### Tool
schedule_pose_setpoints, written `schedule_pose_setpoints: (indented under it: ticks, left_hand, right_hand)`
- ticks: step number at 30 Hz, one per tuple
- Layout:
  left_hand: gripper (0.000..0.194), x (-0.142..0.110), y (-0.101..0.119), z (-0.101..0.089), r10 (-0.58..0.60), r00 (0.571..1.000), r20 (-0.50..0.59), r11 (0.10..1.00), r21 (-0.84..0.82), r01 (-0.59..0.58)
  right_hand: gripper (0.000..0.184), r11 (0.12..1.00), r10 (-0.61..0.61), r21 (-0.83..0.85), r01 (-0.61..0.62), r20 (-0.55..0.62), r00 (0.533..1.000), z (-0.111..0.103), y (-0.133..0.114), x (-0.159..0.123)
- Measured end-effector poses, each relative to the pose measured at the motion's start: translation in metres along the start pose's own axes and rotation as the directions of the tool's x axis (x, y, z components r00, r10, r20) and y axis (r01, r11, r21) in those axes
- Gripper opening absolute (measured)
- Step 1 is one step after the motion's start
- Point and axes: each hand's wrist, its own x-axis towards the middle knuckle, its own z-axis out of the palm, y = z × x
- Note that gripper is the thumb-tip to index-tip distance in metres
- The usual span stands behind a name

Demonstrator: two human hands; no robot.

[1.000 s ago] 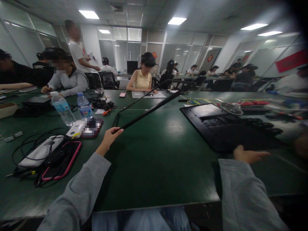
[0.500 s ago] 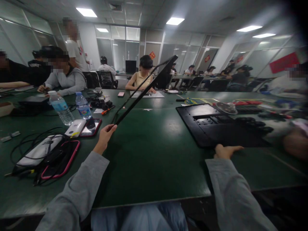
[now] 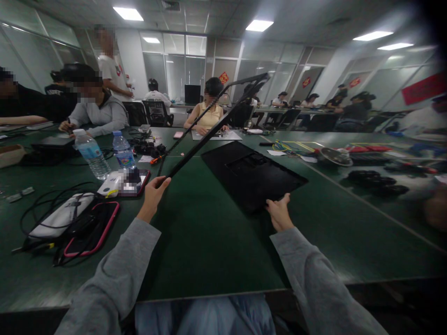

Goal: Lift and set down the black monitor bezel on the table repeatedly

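Observation:
My left hand (image 3: 152, 195) is closed round the near corner of a thin black rectangular frame (image 3: 209, 132), which tilts up and away over the green table (image 3: 209, 242). My right hand (image 3: 279, 211) grips the near edge of a flat black back panel (image 3: 251, 174) that lies on the table just right of the middle. Both my arms wear grey sleeves.
Left of my left hand lie phones, a pink-cased device (image 3: 92, 228), cables, a white pouch (image 3: 59, 218) and two water bottles (image 3: 91, 154). On the right are black parts (image 3: 377, 181), a round dish (image 3: 335, 156) and tools. Other people sit along the far and left sides.
My right hand has slid the black panel leftward toward the middle of the table. My left hand has raised the thin frame steeper.

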Motion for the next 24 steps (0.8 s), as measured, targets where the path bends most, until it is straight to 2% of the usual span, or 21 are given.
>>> schedule_pose_setpoints:
  ticks: [2,3,6,8,9,11,13,14,16,18,21,22,24]
  left_hand:
    - [0.065,0.000,0.002,-0.001,0.020,1.000,0.000,0.999,0.036,-0.020]
    - [0.063,0.000,0.004,-0.001,0.037,0.999,-0.001,0.997,0.063,-0.036]
    - [0.056,-0.001,0.008,-0.003,0.117,0.993,-0.001,0.976,0.183,-0.115]
    - [0.050,-0.002,0.010,-0.004,0.196,0.980,0.018,0.938,0.287,-0.193]
    - [0.047,-0.002,0.010,-0.005,0.238,0.971,0.031,0.911,0.339,-0.235]
    - [0.042,-0.004,0.012,-0.006,0.316,0.946,0.075,0.847,0.426,-0.317]
    - [0.038,-0.006,0.012,-0.006,0.374,0.919,0.127,0.783,0.488,-0.386]
    - [0.036,-0.007,0.013,-0.006,0.392,0.907,0.151,0.752,0.515,-0.411]
    - [0.033,-0.009,0.013,-0.004,0.407,0.893,0.191,0.692,0.574,-0.438]
    - [0.032,-0.012,0.012,-0.002,0.408,0.886,0.220,0.631,0.634,-0.447]
    - [0.033,-0.015,0.010,0.002,0.400,0.875,0.272,0.558,0.685,-0.468]
    - [0.034,-0.016,0.009,0.003,0.395,0.871,0.293,0.543,0.690,-0.479]
    - [0.035,-0.018,0.007,0.005,0.383,0.861,0.335,0.527,0.687,-0.501]
  right_hand:
    - [0.112,0.990,0.126,0.066,-0.128,0.039,0.991,0.000,-0.009,0.001]
    - [0.110,0.979,0.170,0.095,-0.179,0.098,0.981,-0.003,-0.015,0.003]
    - [0.097,0.960,0.210,0.114,-0.256,0.314,0.926,-0.012,-0.029,0.016]
    - [0.084,0.957,0.242,0.067,-0.282,0.353,0.904,-0.014,-0.032,0.029]
    - [0.078,0.959,0.251,0.043,-0.280,0.334,0.909,-0.013,-0.030,0.037]
    - [0.065,0.973,0.224,-0.002,-0.230,0.227,0.948,-0.008,-0.020,0.055]
    - [0.052,0.991,0.102,-0.089,-0.097,0.060,0.993,-0.003,-0.006,0.072]
    - [0.047,0.987,0.018,-0.157,-0.021,-0.017,1.000,-0.002,0.001,0.079]
    - [0.041,0.960,-0.099,-0.273,0.059,-0.137,0.986,-0.003,0.013,0.091]
    - [0.043,0.945,-0.154,-0.321,0.067,-0.252,0.955,-0.008,0.018,0.097]
    - [0.054,0.981,-0.122,-0.187,0.055,-0.368,0.922,-0.022,0.016,0.100]
    - [0.058,0.994,-0.080,-0.096,0.050,-0.345,0.935,-0.026,0.012,0.100]
    - [0.063,0.997,0.009,0.079,0.008,-0.221,0.975,-0.032,0.003,0.099]
